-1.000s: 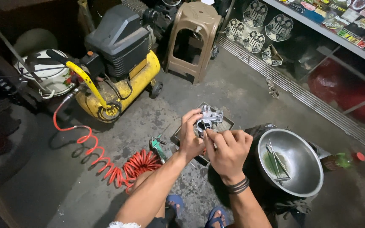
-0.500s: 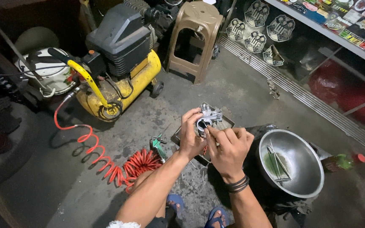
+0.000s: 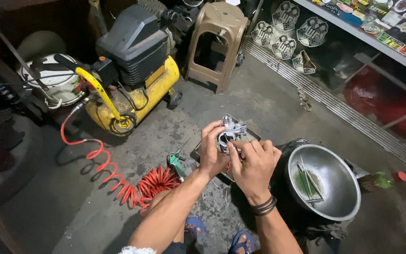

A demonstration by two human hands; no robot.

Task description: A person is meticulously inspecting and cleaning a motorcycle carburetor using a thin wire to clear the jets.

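Note:
A small grey metal engine part point(image 3: 233, 129), like a carburettor, is held up over the concrete floor. My left hand point(image 3: 212, 150) grips its left side. Fingers of my right hand point(image 3: 254, 164) touch its lower right side; I cannot tell if something small is pinched between them. Black bands sit on my right wrist. Under the part lies a flat metal tray point(image 3: 254, 136), mostly hidden by my hands.
A steel bowl point(image 3: 341, 200) with thin tools and greenish liquid sits at my right. A coiled red air hose point(image 3: 118, 181) with a green air gun point(image 3: 177, 162) runs to a yellow compressor point(image 3: 132, 70). A brown plastic stool point(image 3: 217, 42) and a shelf stand behind.
Both hands stay on the metal part; my right hand's fingers have shifted slightly on it. The view has barely moved.

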